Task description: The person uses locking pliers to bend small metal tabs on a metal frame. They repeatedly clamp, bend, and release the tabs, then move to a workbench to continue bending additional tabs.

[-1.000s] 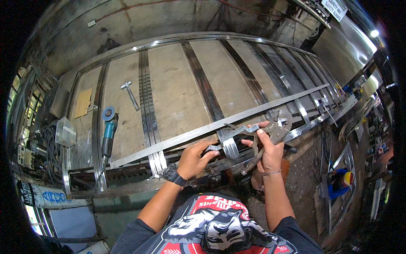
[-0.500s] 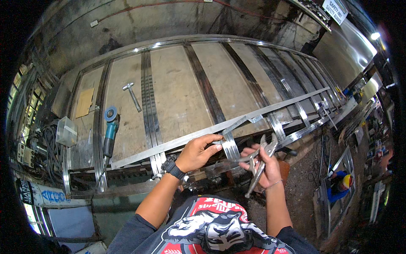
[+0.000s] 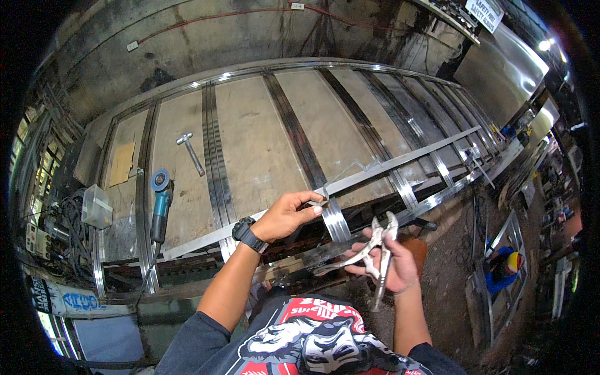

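Thumb and fingers of my left hand are pinched on the near end of a thin bent metal strip, beside a long grey metal bar. That bar lies slantwise across the near side of a large metal frame; my fingers hide part of it. Just right of a shiny frame crosspiece, my right hand is wrapped around silver locking pliers. Their jaws point up and away from me, parted, with nothing between them. The handles are spread, and the pliers are apart from the frame.
Inside the frame at left lie a hammer, an angle grinder and a cardboard piece. A clear plastic box stands at the left edge. A person in blue is low on the right, beside another metal frame.
My right hand has lowered slightly, and the pliers have turned with their handles spread wider. The strip in my left hand has tilted and now shows more edge-on. The view has shifted a little.
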`<move>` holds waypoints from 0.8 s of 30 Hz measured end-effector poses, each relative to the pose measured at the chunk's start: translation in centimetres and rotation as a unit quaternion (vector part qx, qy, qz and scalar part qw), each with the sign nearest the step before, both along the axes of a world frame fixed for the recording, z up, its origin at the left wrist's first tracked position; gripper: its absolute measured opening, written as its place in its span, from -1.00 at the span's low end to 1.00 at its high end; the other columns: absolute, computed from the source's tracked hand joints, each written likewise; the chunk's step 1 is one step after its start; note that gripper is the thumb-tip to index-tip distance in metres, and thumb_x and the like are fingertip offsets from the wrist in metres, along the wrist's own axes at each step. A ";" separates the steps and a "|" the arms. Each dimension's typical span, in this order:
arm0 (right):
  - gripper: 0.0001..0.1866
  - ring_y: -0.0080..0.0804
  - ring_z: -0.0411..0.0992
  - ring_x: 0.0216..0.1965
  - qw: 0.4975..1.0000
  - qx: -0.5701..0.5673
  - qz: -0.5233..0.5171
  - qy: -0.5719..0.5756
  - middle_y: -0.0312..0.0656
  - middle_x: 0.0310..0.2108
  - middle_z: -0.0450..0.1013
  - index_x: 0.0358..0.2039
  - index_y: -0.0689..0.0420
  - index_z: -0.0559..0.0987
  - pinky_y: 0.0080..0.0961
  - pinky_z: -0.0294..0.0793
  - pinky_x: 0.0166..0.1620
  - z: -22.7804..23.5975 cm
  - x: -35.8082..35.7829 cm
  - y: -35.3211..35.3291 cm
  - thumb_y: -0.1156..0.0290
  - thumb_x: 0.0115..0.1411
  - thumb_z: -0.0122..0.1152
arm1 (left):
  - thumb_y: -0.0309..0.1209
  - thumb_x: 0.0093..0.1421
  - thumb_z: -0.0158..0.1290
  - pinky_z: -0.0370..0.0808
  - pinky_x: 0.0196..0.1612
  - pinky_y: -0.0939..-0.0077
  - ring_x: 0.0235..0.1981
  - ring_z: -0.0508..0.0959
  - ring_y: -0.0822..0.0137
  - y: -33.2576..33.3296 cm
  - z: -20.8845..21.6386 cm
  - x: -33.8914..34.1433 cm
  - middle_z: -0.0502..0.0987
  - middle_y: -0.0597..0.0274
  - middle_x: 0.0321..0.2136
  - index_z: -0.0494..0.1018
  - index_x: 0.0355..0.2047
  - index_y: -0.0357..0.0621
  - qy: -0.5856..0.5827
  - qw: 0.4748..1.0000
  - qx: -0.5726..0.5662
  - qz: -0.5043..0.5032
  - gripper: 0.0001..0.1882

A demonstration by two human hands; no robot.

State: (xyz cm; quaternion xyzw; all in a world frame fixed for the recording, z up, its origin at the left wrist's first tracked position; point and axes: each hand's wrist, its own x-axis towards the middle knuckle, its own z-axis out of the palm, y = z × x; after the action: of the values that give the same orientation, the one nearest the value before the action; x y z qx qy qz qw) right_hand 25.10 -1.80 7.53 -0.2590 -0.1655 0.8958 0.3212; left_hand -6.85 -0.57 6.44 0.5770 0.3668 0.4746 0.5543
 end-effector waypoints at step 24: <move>-0.42 -0.29 0.42 0.20 0.874 0.390 0.041 -0.287 -0.02 0.21 0.45 0.26 0.31 0.39 -0.27 0.36 0.27 2.3 -1.6 -1.3 0.14 0.42 0.13 | -0.21 0.50 -0.01 0.38 -0.34 0.71 -0.45 0.45 0.61 -3.5 0.6 2.6 0.55 0.38 -0.44 0.53 -0.21 -0.19 -0.138 0.990 -0.007 0.020 -0.70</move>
State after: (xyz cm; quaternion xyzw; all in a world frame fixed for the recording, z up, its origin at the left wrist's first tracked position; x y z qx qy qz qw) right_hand 23.54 -3.07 9.83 -0.3513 -0.5964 0.6576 0.2976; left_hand -4.22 -4.03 7.06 0.4946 0.3016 0.5582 0.5940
